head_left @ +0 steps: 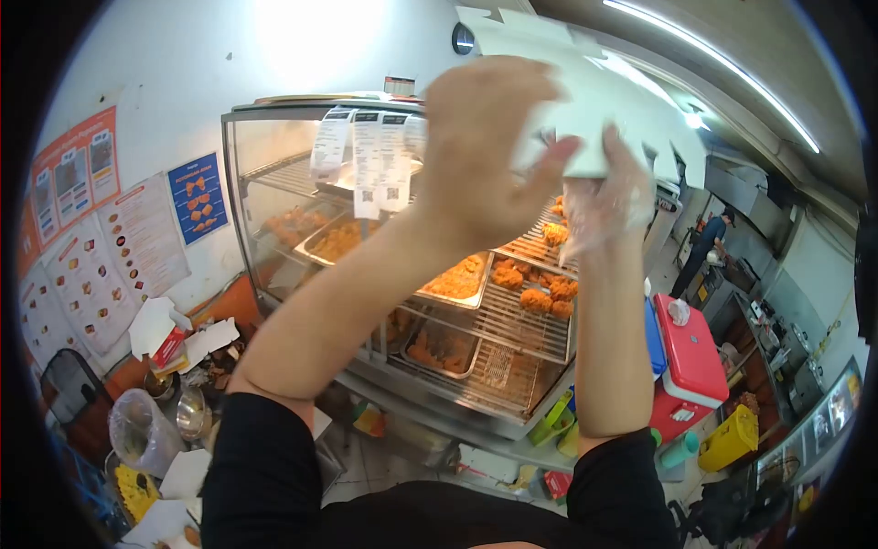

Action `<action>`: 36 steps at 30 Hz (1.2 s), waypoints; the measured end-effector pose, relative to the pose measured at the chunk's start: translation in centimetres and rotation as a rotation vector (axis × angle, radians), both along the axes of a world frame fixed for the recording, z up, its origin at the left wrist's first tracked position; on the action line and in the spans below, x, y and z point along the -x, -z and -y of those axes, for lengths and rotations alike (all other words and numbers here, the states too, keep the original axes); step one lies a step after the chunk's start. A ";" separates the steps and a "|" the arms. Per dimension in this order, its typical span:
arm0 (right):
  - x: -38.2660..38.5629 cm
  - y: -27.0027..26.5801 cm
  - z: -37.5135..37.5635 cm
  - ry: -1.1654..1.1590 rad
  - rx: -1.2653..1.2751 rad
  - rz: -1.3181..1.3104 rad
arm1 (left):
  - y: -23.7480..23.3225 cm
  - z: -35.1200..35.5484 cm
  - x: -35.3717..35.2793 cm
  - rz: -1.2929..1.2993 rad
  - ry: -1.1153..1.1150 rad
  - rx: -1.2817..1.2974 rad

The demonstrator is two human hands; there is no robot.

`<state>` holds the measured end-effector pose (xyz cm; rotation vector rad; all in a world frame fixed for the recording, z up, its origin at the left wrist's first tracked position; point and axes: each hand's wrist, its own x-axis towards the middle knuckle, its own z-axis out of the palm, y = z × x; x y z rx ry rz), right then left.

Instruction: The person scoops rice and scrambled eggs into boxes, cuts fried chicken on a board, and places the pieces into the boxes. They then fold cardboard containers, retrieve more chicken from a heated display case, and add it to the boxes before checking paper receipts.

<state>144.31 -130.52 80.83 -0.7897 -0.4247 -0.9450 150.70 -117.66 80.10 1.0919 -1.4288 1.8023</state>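
A flat white cardboard box blank (pixel 631 96) with notched edges is raised in front of me at the upper right. My left hand (pixel 489 128) is at its left side, fingers curled toward the edge and thumb pointing at the card; motion blurs the fingertips. My right hand (pixel 617 197) grips the lower edge, thumb up against the board. Thin clear plastic (pixel 585 220), like a loose glove, covers that hand. Behind both arms stands a glass display cabinet (pixel 233 183) with fried chicken (pixel 535 300) on wire racks and a tray of orange crumbly pieces (pixel 457 277).
Receipts (pixel 380 160) hang from the cabinet's top. A red cooler box (pixel 700 357) and a yellow container (pixel 729 439) stand at right. Left are open cartons (pixel 157 325), a metal bowl (pixel 192 412) and a plastic-lined bin (pixel 142 430). A co-worker (pixel 709 242) stands farther back.
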 end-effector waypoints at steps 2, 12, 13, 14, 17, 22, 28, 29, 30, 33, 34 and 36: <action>0.6 5.2 -0.4 -0.013 0.051 -0.005 | 3.3 -2.9 -1.2 -0.315 0.392 0.278; 9.3 39.8 -15.7 -0.801 0.356 -1.196 | 31.8 -20.0 -1.2 -1.783 1.058 -0.178; 10.8 42.7 -16.9 -0.824 0.319 -1.213 | 35.4 -21.3 0.3 -1.789 0.688 -0.063; 12.5 45.1 -18.4 -0.822 0.600 -1.255 | 36.1 -23.1 3.5 -1.541 0.284 -0.084; 17.2 44.1 -22.9 -0.870 0.418 -1.202 | 39.5 -27.6 10.5 -1.343 0.002 -0.243; 16.4 40.1 -24.8 -0.679 -0.022 -1.359 | 41.5 -35.1 16.9 -1.251 -0.004 -0.593; 16.0 42.0 -29.8 -0.719 0.263 -1.288 | 39.0 -39.3 18.4 -1.443 0.517 -0.526; 15.7 42.7 -30.8 -0.731 0.218 -1.248 | 38.8 -39.6 18.6 -1.351 0.489 -0.535; 15.5 43.0 -31.6 -0.741 0.175 -1.209 | 38.4 -39.8 18.7 -1.259 0.462 -0.540; 14.9 43.4 -33.2 -0.814 0.162 -1.133 | 37.1 -40.8 19.0 -1.078 0.053 -0.591; 14.9 43.0 -33.8 -0.878 0.144 -1.056 | 37.0 -41.2 19.2 -1.098 -0.104 -0.603; 15.4 42.2 -34.7 -0.931 -0.018 -0.977 | 36.5 -41.9 18.9 -1.118 -0.157 -0.642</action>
